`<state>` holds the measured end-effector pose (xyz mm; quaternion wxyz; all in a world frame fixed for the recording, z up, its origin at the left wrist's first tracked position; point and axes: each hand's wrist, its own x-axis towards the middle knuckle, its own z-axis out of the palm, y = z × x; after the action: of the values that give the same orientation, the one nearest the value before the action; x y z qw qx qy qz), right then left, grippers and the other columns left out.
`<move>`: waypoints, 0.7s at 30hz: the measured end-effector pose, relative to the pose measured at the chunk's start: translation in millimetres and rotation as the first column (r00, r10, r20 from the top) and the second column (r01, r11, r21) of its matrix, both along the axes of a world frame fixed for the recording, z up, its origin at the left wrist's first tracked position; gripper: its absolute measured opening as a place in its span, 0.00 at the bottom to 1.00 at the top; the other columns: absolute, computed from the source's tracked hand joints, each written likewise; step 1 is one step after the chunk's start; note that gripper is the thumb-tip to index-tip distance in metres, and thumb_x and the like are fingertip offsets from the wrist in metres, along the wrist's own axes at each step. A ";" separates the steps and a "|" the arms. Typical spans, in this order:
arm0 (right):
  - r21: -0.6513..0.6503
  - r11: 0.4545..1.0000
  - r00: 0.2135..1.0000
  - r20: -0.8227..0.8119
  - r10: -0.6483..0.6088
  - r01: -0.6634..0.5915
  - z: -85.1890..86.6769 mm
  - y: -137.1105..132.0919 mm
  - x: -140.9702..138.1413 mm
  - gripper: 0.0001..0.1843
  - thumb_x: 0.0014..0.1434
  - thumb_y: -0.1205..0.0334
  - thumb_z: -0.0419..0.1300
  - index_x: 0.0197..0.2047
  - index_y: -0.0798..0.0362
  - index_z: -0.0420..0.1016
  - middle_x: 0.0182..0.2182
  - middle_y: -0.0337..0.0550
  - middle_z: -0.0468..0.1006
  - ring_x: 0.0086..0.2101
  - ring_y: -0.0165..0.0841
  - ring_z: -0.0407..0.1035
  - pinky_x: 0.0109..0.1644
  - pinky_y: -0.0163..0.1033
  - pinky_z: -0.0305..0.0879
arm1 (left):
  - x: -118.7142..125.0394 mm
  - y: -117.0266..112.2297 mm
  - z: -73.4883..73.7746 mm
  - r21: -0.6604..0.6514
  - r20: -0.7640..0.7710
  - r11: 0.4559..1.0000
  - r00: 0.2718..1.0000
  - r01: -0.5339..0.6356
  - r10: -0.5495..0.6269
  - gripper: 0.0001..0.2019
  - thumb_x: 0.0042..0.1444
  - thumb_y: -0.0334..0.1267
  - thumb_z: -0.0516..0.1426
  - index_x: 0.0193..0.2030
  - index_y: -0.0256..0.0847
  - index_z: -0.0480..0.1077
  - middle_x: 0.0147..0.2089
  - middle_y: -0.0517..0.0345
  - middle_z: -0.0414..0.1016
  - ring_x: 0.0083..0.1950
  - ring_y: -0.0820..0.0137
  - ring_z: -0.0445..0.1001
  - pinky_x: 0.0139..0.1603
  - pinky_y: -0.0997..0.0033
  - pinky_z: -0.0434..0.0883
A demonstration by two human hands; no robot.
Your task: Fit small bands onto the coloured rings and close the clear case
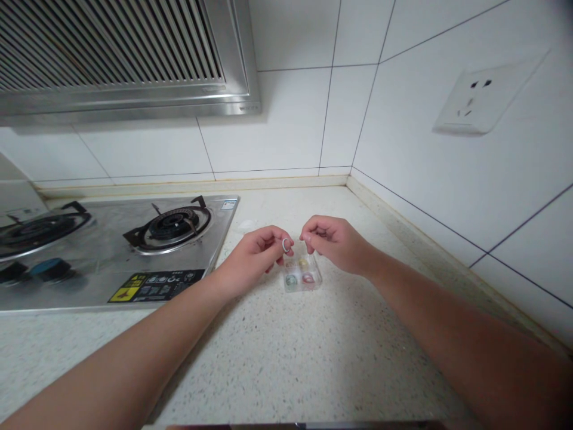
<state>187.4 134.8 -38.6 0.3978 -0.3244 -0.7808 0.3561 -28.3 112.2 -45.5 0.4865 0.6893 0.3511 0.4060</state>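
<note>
A small clear plastic box (302,275) lies on the speckled countertop (286,358); its compartments hold small coloured rings, green and red at the front, yellowish behind. My left hand (257,254) is closed, pinching a small white ring (285,244) between thumb and forefinger just above the box's left rear. My right hand (333,242) is closed in a pinch over the box's rear right edge. What its fingertips grip is hidden.
A steel gas stove (111,251) with two burners and blue knobs fills the counter's left side. A range hood (125,60) hangs above it. White tiled walls meet in a corner behind the box, and a wall socket (478,98) sits on the right wall.
</note>
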 end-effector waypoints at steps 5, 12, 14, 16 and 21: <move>0.011 1.000 1.000 0.004 0.003 -0.003 1.3 -1.0 -1.6 0.09 0.63 0.59 0.58 0.35 0.56 0.72 0.25 0.38 0.74 0.26 0.26 0.66 0.30 0.32 0.62 | -0.5 0.3 0.6 0.028 0.020 0.999 0.999 0.030 -0.030 0.09 0.64 0.40 0.57 0.39 0.35 0.70 0.30 0.59 0.70 0.26 0.78 0.64 0.26 0.77 0.61; 0.002 1.000 1.000 0.003 0.003 -0.003 3.1 -4.1 -2.7 0.08 0.62 0.60 0.59 0.35 0.56 0.72 0.25 0.39 0.74 0.26 0.26 0.66 0.30 0.32 0.62 | 0.7 -1.8 6.0 0.022 0.043 0.999 0.999 0.026 -0.027 0.08 0.62 0.38 0.57 0.36 0.34 0.70 0.29 0.59 0.70 0.26 0.78 0.64 0.27 0.77 0.62; 0.002 1.000 1.000 0.007 -0.002 0.002 3.2 -4.2 -2.8 0.08 0.62 0.60 0.59 0.35 0.56 0.72 0.25 0.39 0.74 0.26 0.26 0.67 0.30 0.32 0.62 | 0.5 -1.7 6.4 0.023 0.035 1.000 0.999 0.019 -0.020 0.08 0.62 0.39 0.57 0.36 0.34 0.70 0.29 0.58 0.70 0.26 0.77 0.64 0.27 0.77 0.61; 0.006 1.000 1.000 0.016 -0.014 0.014 3.1 -3.9 -2.7 0.09 0.62 0.60 0.58 0.34 0.56 0.72 0.25 0.39 0.74 0.26 0.27 0.67 0.30 0.32 0.62 | 0.1 -1.6 6.1 0.026 0.025 1.000 1.000 0.011 -0.012 0.09 0.62 0.39 0.57 0.37 0.34 0.71 0.30 0.58 0.71 0.26 0.77 0.64 0.26 0.76 0.61; 0.025 1.000 1.000 0.019 -0.008 0.007 2.3 -2.8 -2.0 0.09 0.63 0.59 0.59 0.35 0.56 0.72 0.25 0.39 0.74 0.26 0.26 0.67 0.30 0.32 0.62 | -0.8 -2.8 6.0 0.036 0.015 0.999 0.999 0.029 -0.029 0.08 0.62 0.38 0.55 0.38 0.35 0.70 0.29 0.58 0.70 0.27 0.76 0.64 0.26 0.76 0.60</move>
<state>185.5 132.0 -36.3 0.3957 -0.3258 -0.7878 0.3416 -29.2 109.3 -39.6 0.4825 0.6998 0.3300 0.4106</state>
